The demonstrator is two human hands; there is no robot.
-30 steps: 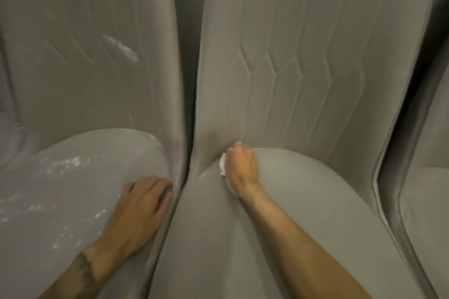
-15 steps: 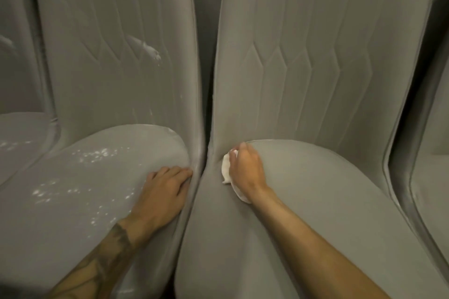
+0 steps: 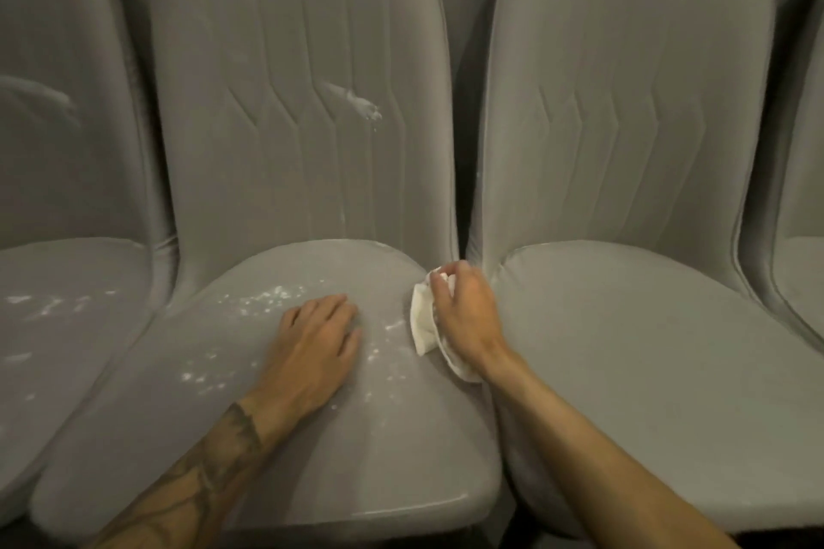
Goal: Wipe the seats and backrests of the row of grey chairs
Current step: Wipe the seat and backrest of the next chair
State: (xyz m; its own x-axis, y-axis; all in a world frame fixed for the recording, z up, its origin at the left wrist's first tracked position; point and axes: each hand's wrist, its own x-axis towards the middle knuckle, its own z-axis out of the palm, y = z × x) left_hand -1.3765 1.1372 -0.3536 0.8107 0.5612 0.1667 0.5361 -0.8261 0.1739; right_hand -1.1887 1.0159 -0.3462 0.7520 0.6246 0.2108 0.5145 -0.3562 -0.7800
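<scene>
A row of grey chairs fills the view. The middle chair's seat carries white specks, and a white smear marks its backrest. My left hand rests flat on that seat, fingers spread. My right hand grips a crumpled white cloth at the back right corner of the same seat, beside the gap between the chairs. The right chair looks free of specks on seat and backrest. The left chair also shows white specks on its seat and a smear on its backrest.
A fourth chair's edge shows at the far right. A narrow dark gap separates the middle and right chairs. A grey wall runs behind the backrests.
The view has shifted left. My right hand moved with the cloth from the right chair's seat onto the middle chair's seat. My left hand slid from the seat's right edge toward its centre.
</scene>
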